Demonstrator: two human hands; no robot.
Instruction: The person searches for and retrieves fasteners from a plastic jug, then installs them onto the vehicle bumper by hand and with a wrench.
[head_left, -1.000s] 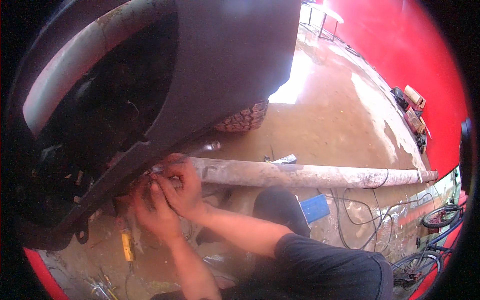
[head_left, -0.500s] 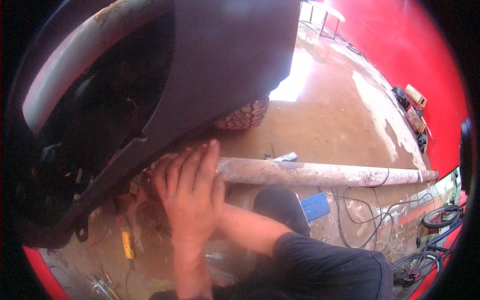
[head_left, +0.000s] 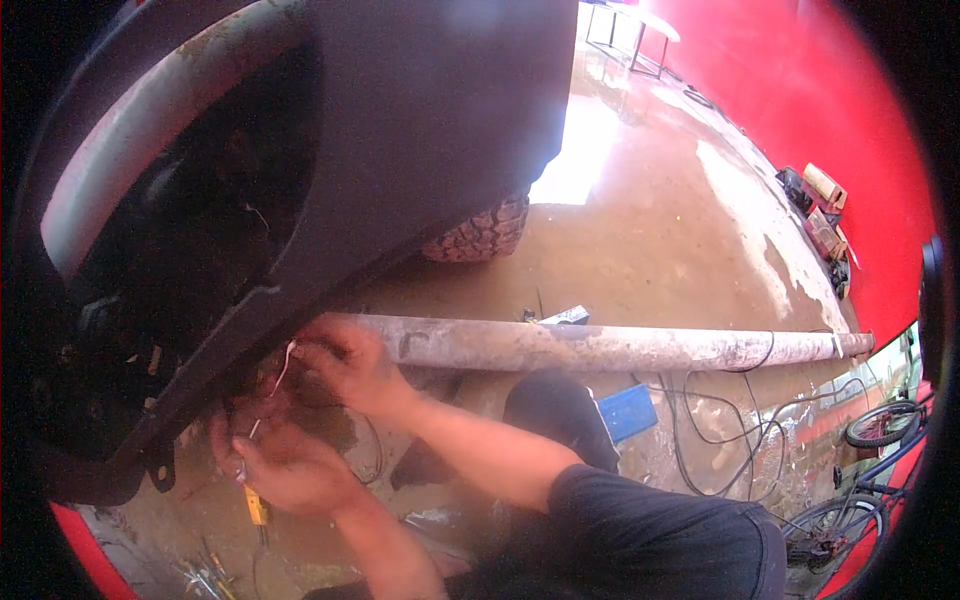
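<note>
Below the dark vehicle body panel point(head_left: 420, 130), my right hand point(head_left: 355, 368) is closed in a pinch on a thin whitish strand point(head_left: 283, 370), perhaps a wire. Its lower part runs down toward my left hand point(head_left: 290, 468), whose fingers are curled and partly blurred around its lower end. A long, worn, pale pole point(head_left: 560, 346) stretches rightward from behind my right hand, near the floor. Just under my left hand a yellow-handled tool point(head_left: 257, 505) lies on the floor. The shadow of the panel hides what lies beyond my fingertips.
A treaded tyre point(head_left: 480, 232) stands beyond the panel. Right of my knee are a blue flat object point(head_left: 628, 412) and loose dark cables point(head_left: 700, 440). Bicycles point(head_left: 840, 530) stand at the far right. Several slim tools point(head_left: 208, 578) lie at the lower left.
My hands were together, one over the other, at the pole's near end. They have come apart and moved left and down, and the thin strand now shows between them.
</note>
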